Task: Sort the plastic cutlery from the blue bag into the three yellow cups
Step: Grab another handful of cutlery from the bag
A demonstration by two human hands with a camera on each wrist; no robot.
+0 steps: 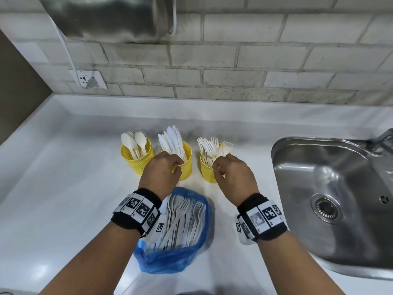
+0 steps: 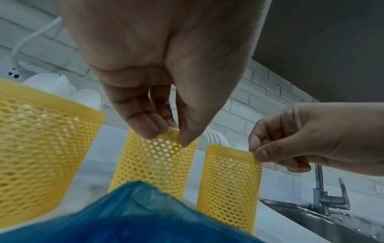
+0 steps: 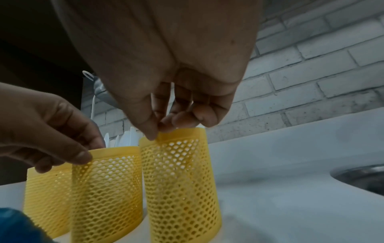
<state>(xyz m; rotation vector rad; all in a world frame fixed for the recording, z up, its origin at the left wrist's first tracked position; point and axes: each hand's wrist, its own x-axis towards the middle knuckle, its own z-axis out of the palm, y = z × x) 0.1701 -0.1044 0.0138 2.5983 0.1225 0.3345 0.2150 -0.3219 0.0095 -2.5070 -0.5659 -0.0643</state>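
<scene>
Left hand (image 1: 162,170) pinched rim of knife cup (image 1: 184,165) | right hand (image 1: 230,173) pinched rim of fork cup (image 1: 207,172) | blue bag (image 1: 170,258) below both wrists

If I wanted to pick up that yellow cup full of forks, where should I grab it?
Probably by the mesh wall of the fork cup, coming from the front or the side. The forks stick up out of its open top, so a grab from above would hit them. The right hand now pinches only its near rim.

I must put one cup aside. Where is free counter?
Bare counter lies left of the spoon cup, and behind the cups toward the wall. Crowded: cups, bag and both hands; sink at right.
</scene>
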